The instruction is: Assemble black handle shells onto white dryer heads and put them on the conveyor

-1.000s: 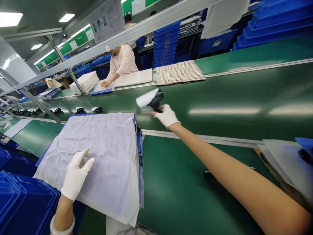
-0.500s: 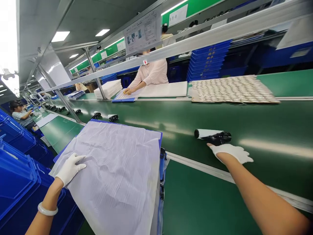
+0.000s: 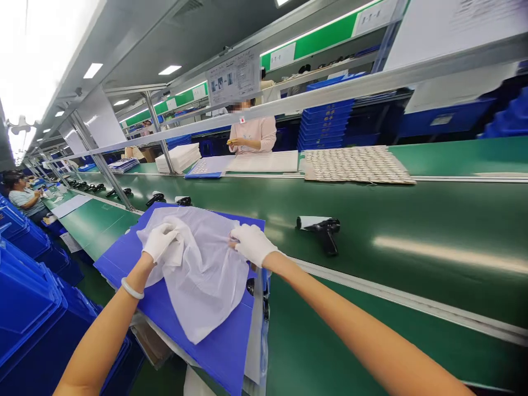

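A thin white translucent sheet point(image 3: 202, 291) is bunched up between my two white-gloved hands. My left hand point(image 3: 163, 242) is closed on its gathered left part. My right hand point(image 3: 252, 242) pinches the sheet's right edge. Beneath it lies a flat blue board point(image 3: 223, 357), its surface now largely bare, on top of a stack whose right side shows grey-white layers and black parts. To the right, a black gun-shaped device point(image 3: 325, 234) with a white wrap round its barrel lies on the green conveyor belt point(image 3: 412, 220).
Several similar black devices point(image 3: 155, 198) lie farther left along the belt. Blue bins point(image 3: 28, 297) are stacked at my left. Across the belt, a person point(image 3: 251, 135) stands behind white sheets and a panel of small pale pieces point(image 3: 355, 164). A metal rail point(image 3: 284, 104) crosses overhead.
The white sheet was spread over the blue board and is now gathered up. My right hand has moved left from the device to the sheet. My left hand has closed on the sheet.
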The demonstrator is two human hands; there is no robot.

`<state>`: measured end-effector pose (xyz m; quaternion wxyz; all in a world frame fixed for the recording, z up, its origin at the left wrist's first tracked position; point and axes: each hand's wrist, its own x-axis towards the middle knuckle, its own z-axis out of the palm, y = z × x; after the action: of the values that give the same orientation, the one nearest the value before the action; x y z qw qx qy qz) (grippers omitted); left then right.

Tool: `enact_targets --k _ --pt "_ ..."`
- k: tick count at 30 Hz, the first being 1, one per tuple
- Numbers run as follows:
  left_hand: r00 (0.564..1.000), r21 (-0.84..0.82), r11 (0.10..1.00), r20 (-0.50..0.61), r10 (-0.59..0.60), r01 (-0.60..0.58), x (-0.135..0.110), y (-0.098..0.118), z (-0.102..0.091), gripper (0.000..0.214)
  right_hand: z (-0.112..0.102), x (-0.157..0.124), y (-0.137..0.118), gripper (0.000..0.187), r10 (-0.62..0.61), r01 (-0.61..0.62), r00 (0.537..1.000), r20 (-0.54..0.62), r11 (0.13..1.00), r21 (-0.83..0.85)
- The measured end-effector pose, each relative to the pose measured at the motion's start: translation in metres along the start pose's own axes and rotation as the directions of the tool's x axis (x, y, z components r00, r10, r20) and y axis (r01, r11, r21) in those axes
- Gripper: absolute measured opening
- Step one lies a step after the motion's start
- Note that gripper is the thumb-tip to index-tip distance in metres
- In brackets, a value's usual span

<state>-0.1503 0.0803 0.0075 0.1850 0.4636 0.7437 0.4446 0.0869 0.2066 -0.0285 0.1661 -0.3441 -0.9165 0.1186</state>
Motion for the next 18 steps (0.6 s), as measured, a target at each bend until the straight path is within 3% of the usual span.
enact_targets --k 4,8,10,13,15,18 --pt "0.989 -0.165 0.983 0.107 0.103 -0.084 -0.015 0.013 0.021 0.021 -0.007 -0.003 -0.019 0.031 0.051 -0.038 0.989 -0.14 0.995 0.097" --pt "0.926 -0.23 0.949 0.26 0.273 -0.215 -0.041 0.034 0.039 0.027 -0.001 -0.027 -0.039 0.064 -0.084 0.191 0.956 -0.282 0.907 0.376" --pt "0.862 -0.212 0.928 0.352 0.364 -0.306 -0.057 0.046 0.045 0.024 0.0 -0.046 -0.042 0.048 -0.122 0.27 0.942 -0.314 0.83 0.487" --pt "0.777 -0.138 0.884 0.429 0.46 -0.446 -0.078 0.063 0.049 0.02 -0.006 -0.084 -0.029 0.028 -0.066 0.272 0.912 -0.406 0.835 0.477" --pt "0.754 -0.074 0.856 0.44 0.488 -0.511 -0.084 0.069 0.047 0.021 -0.013 -0.118 -0.011 0.025 0.051 0.221 0.83 -0.555 0.884 0.413" --pt "0.727 -0.02 0.83 0.47 0.5 -0.558 -0.091 0.067 0.036 0.021 -0.026 -0.188 0.022 0.02 0.208 0.083 0.65 -0.731 0.937 0.339"
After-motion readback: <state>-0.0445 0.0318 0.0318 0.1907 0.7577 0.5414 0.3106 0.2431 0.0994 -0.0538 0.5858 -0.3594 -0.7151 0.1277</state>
